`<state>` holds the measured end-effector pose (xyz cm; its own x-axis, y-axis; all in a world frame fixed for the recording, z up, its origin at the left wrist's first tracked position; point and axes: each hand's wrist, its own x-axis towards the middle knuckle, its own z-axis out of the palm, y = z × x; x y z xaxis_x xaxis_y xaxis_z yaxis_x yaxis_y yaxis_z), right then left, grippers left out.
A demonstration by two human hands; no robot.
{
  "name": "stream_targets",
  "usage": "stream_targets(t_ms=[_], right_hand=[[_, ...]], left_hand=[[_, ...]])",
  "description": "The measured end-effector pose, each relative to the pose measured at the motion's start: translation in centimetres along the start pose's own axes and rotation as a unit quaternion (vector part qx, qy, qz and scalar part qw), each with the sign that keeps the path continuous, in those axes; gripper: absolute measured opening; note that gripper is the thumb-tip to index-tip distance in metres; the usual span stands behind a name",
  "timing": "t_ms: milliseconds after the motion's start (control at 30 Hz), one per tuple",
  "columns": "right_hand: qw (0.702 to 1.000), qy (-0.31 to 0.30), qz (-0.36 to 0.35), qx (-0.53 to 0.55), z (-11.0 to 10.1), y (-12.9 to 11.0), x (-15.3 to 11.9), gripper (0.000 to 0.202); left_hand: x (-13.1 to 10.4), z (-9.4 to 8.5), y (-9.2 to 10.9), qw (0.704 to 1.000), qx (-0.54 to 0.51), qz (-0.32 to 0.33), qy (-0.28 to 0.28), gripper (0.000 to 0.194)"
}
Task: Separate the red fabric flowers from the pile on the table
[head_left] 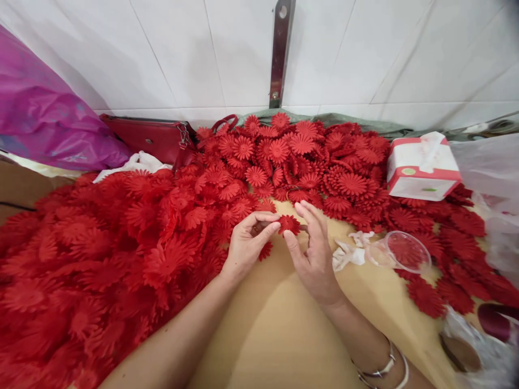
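Over the tan table (259,324), a small red flower (289,224) is held between both hands. My left hand (253,237) pinches its left edge between thumb and fingers. At the flower's right side is my right hand (312,248), its thumb by the lower petals and its fingers curved around that edge. Loose red petal pieces (162,259) form a large heap on the left. Stacked red flowers (308,156) are piled behind the hands, against the wall side. Another red piece (265,250) lies just below my left hand.
A tissue box (424,167) rests on the flowers at the right. Near it are a clear plastic cup (407,252) and crumpled tissue (346,255). A red bag (150,139) and purple plastic bag (60,108) lie back left. The tiled wall (243,48) bounds the back.
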<state>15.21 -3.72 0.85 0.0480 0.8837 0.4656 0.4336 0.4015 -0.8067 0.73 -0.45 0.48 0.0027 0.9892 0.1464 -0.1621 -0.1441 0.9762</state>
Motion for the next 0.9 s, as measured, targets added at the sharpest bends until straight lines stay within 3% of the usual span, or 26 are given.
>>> stream_targets(t_ms=[233,567,900], right_hand=[[0.997,-0.053,0.033,0.038,-0.01,0.47,0.08,0.031],[0.991,-0.056,0.093,0.077,-0.47,0.41,0.18,0.024],[0.989,-0.086,0.096,0.072,-0.86,0.6,0.11,0.018]], left_hand=[[-0.63,0.53,0.38,1.0,-0.013,0.008,-0.013,0.015],[-0.57,0.55,0.53,0.999,0.006,0.022,-0.047,0.015],[-0.59,0.41,0.43,0.997,-0.014,-0.015,-0.073,0.016]])
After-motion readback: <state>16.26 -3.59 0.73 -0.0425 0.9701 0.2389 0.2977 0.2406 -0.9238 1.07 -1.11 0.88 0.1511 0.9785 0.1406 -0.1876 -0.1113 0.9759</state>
